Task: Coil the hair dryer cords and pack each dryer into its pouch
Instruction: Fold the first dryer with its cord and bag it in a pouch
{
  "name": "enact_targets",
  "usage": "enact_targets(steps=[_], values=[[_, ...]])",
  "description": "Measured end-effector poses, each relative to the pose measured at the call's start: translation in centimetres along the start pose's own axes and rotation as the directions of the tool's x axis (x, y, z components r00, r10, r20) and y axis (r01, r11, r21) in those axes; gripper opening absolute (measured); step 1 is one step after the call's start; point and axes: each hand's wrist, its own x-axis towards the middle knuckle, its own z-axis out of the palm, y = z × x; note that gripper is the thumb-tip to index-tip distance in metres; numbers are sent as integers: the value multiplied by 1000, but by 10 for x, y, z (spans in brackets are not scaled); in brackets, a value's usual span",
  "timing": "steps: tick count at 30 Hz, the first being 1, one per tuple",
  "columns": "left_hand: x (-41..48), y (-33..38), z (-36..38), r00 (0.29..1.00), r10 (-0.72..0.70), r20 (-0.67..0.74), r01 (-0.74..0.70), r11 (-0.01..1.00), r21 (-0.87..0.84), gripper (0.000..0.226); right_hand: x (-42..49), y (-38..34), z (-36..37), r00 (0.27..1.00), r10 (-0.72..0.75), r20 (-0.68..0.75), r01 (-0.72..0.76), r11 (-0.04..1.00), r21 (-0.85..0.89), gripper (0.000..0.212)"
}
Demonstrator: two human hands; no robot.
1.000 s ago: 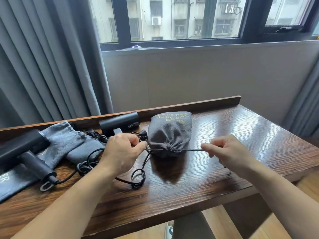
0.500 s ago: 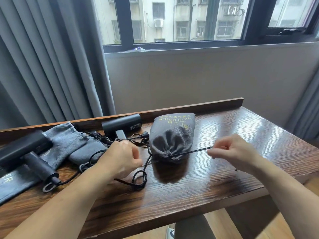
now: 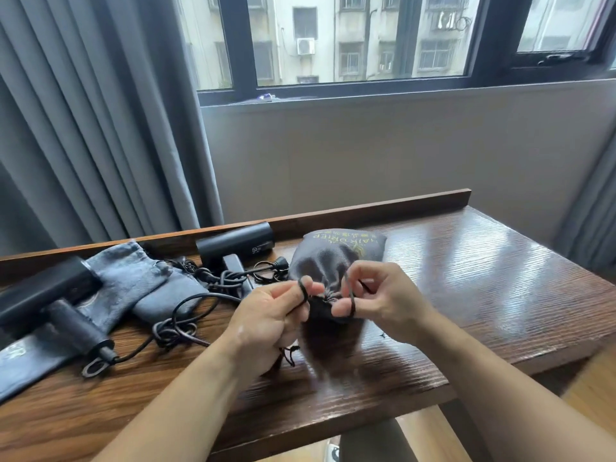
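- Left hand [image 3: 266,315] curled, drawstring [image 3: 349,291] looped over its forefinger.
- Right hand [image 3: 383,301] curled, drawstring hooked round one finger.
- Pouch [image 3: 333,255] on table [image 3: 483,295], gathered mouth between both hands, body just behind them.

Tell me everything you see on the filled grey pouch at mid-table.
The pouch is dark grey cloth, bulging full, with yellow lettering reading upside down at its far end. It lies on the wooden table, its gathered mouth cinched, facing the person. Its thin dark drawstring comes out of the mouth to both sides, looped over a finger of the left hand and round a finger of the right hand.
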Motion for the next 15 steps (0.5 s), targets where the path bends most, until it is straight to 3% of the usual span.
enact_targets(steps=[2, 7, 10, 15], values=[[1, -2, 8, 997, 61, -40, -60, 998, 32, 34, -1, -7, -1, 991, 18, 132, -2, 993, -119, 33], [-1, -3, 17, 952, 284, 116, -305, 918, 252, 24, 4, -18, -3, 985, 81, 151, -25, 941, -337, 37], [5, -8, 7, 865, 435, 250, -499, 695, 518, 23, 3, -18, 0, 990, 102, 101, -46, 892, -449, 55], [12, -7, -4, 825, 429, 368, -526, 342, 779, 28, 0, -20, 4, 994, 85, 67, -27, 790, -613, 54]])
